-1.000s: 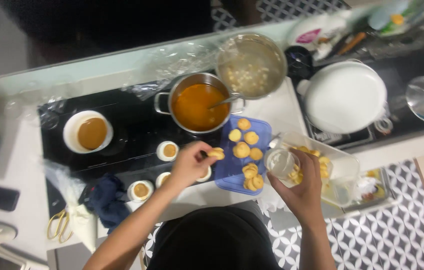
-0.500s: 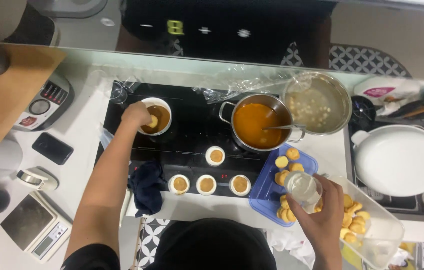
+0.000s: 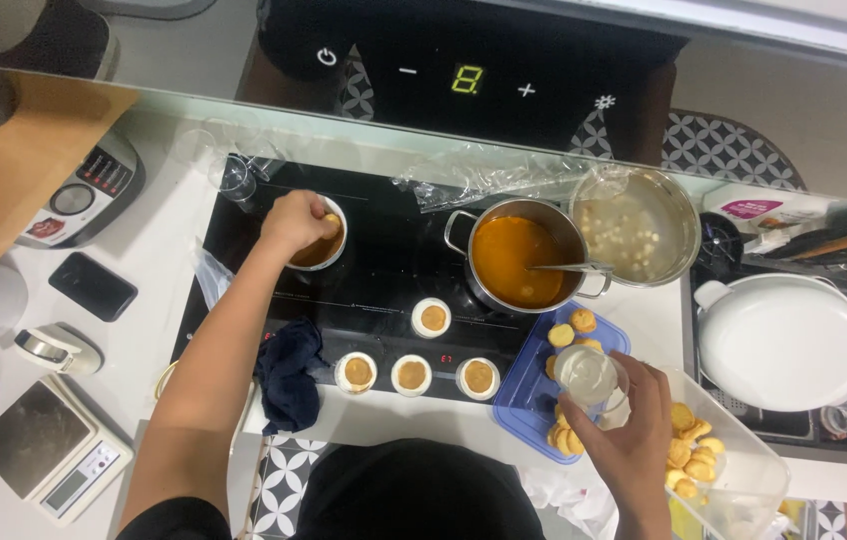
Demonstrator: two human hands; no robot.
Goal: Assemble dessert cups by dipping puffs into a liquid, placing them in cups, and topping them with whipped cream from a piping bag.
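On the black cooktop [image 3: 384, 270] stand 4 small white cups of orange filling [image 3: 412, 374], 1 larger white bowl [image 3: 324, 245] and 1 steel pot of orange liquid [image 3: 514, 260]. 1 glass bowl [image 3: 636, 225] sits beside it. The blue tray [image 3: 534, 395] holds perhaps 8 pastries, partly hidden.

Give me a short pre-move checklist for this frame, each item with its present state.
1. Left hand over the white bowl, small round piece at its fingertips: ok.
2. Right hand gripping the clear cup upright: ok.
3. Four small filled cups standing apart from both hands: ok.
4. Pot of orange liquid with a ladle handle jutting right, near the cup: cannot tell if clear.
5. Dark cloth under the left forearm: not ok.
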